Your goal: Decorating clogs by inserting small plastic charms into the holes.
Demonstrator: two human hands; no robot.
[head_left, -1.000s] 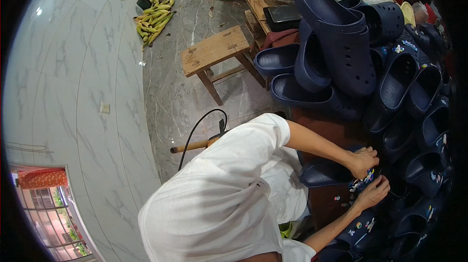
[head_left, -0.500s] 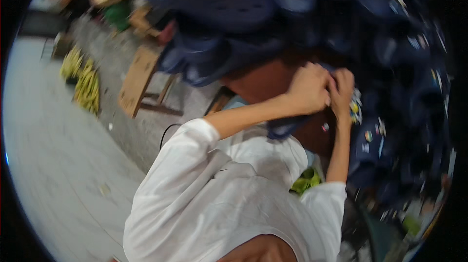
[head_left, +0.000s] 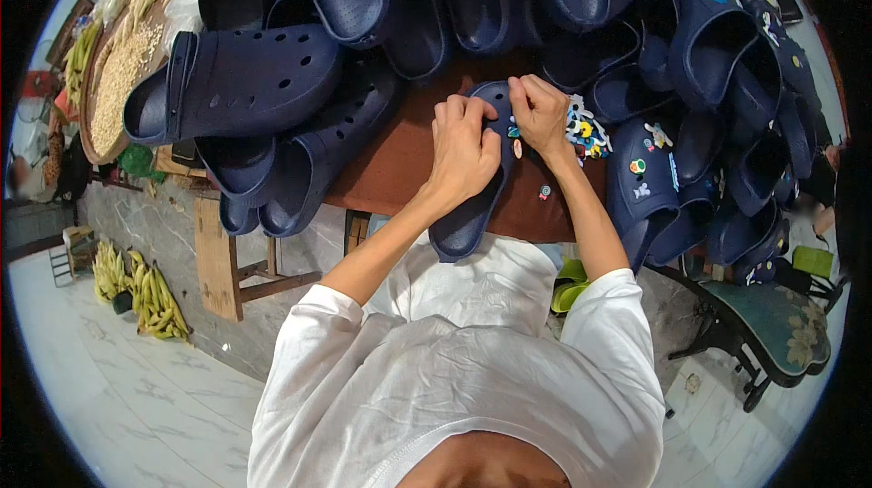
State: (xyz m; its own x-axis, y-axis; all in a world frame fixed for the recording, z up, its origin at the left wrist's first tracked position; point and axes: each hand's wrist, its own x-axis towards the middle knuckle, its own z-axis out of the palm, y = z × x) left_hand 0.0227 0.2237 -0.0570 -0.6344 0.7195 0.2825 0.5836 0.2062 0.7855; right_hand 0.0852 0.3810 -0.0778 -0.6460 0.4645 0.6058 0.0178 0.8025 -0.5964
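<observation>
A navy clog (head_left: pixel 468 220) lies on the brown tabletop in front of me, its heel over the near edge. My left hand (head_left: pixel 468 147) is closed over its left side, fingers bent across the upper. At the toe end my right hand (head_left: pixel 540 114) is closed in a fist-like pinch; whatever its fingers hold is hidden. A few small coloured charms (head_left: pixel 516 145) show on the clog between the two hands. Right beside my right wrist is a pile of colourful shoe charms (head_left: pixel 589 132). One small round charm (head_left: pixel 544 191) lies alone on the table.
Plain navy clogs (head_left: pixel 245 79) are heaped at the left and far side. Clogs with charms (head_left: pixel 643 170) crowd the right. A wooden stool (head_left: pixel 218 261) stands at left, near bananas (head_left: pixel 156 297) on the floor. A dark-topped stand (head_left: pixel 772 325) is at lower right.
The head view has turned and sharpened from a blur. My hands, earlier close together over the clog, are now slightly apart, the left on its side and the right at the toe.
</observation>
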